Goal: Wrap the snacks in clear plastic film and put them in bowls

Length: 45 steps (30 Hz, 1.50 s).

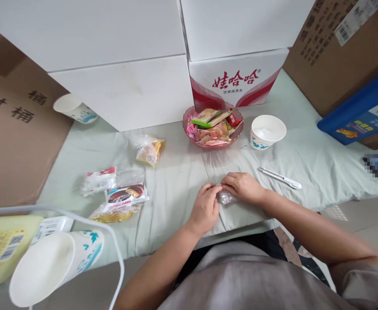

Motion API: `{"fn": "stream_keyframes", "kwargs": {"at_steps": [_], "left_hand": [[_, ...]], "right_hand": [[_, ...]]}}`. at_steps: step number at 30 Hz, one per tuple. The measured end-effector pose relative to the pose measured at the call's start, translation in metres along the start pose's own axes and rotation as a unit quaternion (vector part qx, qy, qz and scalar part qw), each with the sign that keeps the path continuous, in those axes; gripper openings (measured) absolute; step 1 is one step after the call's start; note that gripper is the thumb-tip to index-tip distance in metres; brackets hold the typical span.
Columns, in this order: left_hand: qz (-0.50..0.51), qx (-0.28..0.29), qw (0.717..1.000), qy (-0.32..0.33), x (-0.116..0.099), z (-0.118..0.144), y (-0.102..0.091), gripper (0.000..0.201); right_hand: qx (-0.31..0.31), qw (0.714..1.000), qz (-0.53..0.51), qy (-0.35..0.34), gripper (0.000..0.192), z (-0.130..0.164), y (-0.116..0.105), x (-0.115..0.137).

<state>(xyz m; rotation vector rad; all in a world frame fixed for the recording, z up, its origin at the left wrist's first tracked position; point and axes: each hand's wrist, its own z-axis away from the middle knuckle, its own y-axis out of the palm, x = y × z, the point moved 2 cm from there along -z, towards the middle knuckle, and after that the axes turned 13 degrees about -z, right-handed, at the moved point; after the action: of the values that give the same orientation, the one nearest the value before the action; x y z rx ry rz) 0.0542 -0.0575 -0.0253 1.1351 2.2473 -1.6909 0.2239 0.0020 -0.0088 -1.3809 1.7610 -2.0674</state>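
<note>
Far left: tipped cup (51, 265), then snack packs (121, 200) on cloth (176, 181). Center, near edge: left hand (206, 206) & right hand (242, 187), fingers curled shut, both pinching a small clear wrapper (225, 197) betw. them, just above cloth. Behind: pink bowl (212, 127) w/ candy. Right: cup (266, 131), pen (280, 178).

pink bowl (212, 138) | white cup, blue print (266, 132) | pale green cloth (182, 172) | silvery wrapper (226, 197)
</note>
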Motion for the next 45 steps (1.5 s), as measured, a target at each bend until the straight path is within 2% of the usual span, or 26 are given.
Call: {"fn": "stream_keyframes", "kwargs": {"at_steps": [3, 7, 9, 13, 15, 17, 19, 21, 22, 23, 25, 27, 29, 30, 32, 35, 37, 39, 42, 45], "left_hand": [[-0.013, -0.002, 1.000, 0.020, -0.002, -0.001, -0.001, 0.039], [-0.066, -0.011, 0.998, -0.008, -0.005, 0.000, -0.002, 0.033], [-0.083, 0.000, 0.997, -0.005, -0.007, 0.000, -0.002, 0.034], [-0.089, 0.006, 0.996, 0.001, -0.008, -0.002, -0.002, 0.037], [-0.091, 0.009, 0.996, -0.001, -0.008, -0.002, -0.002, 0.035], [-0.090, 0.011, 0.996, -0.004, -0.007, -0.002, -0.002, 0.035], [-0.073, -0.002, 0.997, -0.015, -0.006, -0.001, -0.003, 0.038], [-0.046, -0.026, 0.998, -0.032, -0.003, 0.001, -0.004, 0.041], [-0.035, -0.036, 0.998, -0.037, -0.002, 0.001, -0.005, 0.040], [-0.028, -0.041, 0.998, -0.037, -0.001, 0.001, -0.005, 0.038], [-0.026, -0.039, 0.999, -0.025, 0.000, 0.001, -0.005, 0.031], [-0.030, -0.028, 0.999, -0.014, -0.001, 0.000, -0.005, 0.026], [-0.038, -0.015, 0.999, -0.010, -0.002, -0.002, -0.004, 0.023], [-0.041, -0.009, 0.999, -0.008, -0.003, -0.003, -0.005, 0.022], [-0.044, -0.001, 0.999, -0.005, -0.004, -0.003, -0.005, 0.021], [-0.040, 0.003, 0.999, -0.003, -0.004, -0.004, -0.006, 0.020], [-0.043, 0.009, 0.999, -0.005, -0.006, -0.004, -0.006, 0.019], [-0.050, 0.018, 0.999, -0.008, -0.009, -0.005, -0.005, 0.017], [-0.053, 0.030, 0.998, -0.012, -0.012, -0.005, -0.005, 0.015], [-0.041, 0.047, 0.998, -0.013, -0.002, -0.007, -0.013, 0.019]], "right_hand": [[-0.019, 1.000, 0.020, -0.009, 0.024, 0.003, 0.005, 0.004], [-0.068, 0.996, 0.049, -0.016, 0.023, 0.005, 0.008, 0.002], [-0.105, 0.993, 0.056, 0.007, 0.022, 0.006, 0.000, -0.007], [-0.201, 0.974, 0.066, 0.086, 0.015, 0.012, -0.029, -0.028], [-0.232, 0.969, 0.044, 0.070, 0.015, 0.018, -0.038, -0.025], [-0.190, 0.982, 0.000, 0.002, 0.017, 0.024, -0.035, -0.012], [-0.093, 0.993, -0.025, -0.074, 0.020, 0.029, -0.022, 0.005], [-0.025, 0.993, -0.023, -0.112, 0.017, 0.032, -0.013, 0.016], [-0.021, 0.993, -0.022, -0.115, 0.017, 0.032, -0.014, 0.018], [-0.040, 0.993, -0.021, -0.112, 0.019, 0.032, -0.019, 0.017], [-0.128, 0.987, -0.013, -0.098, 0.021, 0.029, -0.045, 0.008], [-0.249, 0.966, 0.026, -0.068, 0.020, 0.025, -0.084, -0.010], [-0.331, 0.939, 0.091, -0.004, 0.020, 0.019, -0.120, -0.033], [-0.334, 0.935, 0.119, 0.028, 0.020, 0.016, -0.134, -0.044], [-0.296, 0.942, 0.145, 0.069, 0.021, 0.010, -0.147, -0.061], [-0.280, 0.951, 0.125, 0.049, 0.024, 0.009, -0.133, -0.058], [-0.290, 0.954, 0.080, -0.005, 0.025, 0.012, -0.105, -0.039], [-0.253, 0.966, 0.010, -0.056, 0.025, 0.014, -0.069, -0.018], [-0.212, 0.971, -0.100, -0.047, 0.025, 0.014, -0.020, -0.001], [-0.192, 0.971, -0.141, -0.013, 0.022, 0.010, 0.008, -0.001]]}}
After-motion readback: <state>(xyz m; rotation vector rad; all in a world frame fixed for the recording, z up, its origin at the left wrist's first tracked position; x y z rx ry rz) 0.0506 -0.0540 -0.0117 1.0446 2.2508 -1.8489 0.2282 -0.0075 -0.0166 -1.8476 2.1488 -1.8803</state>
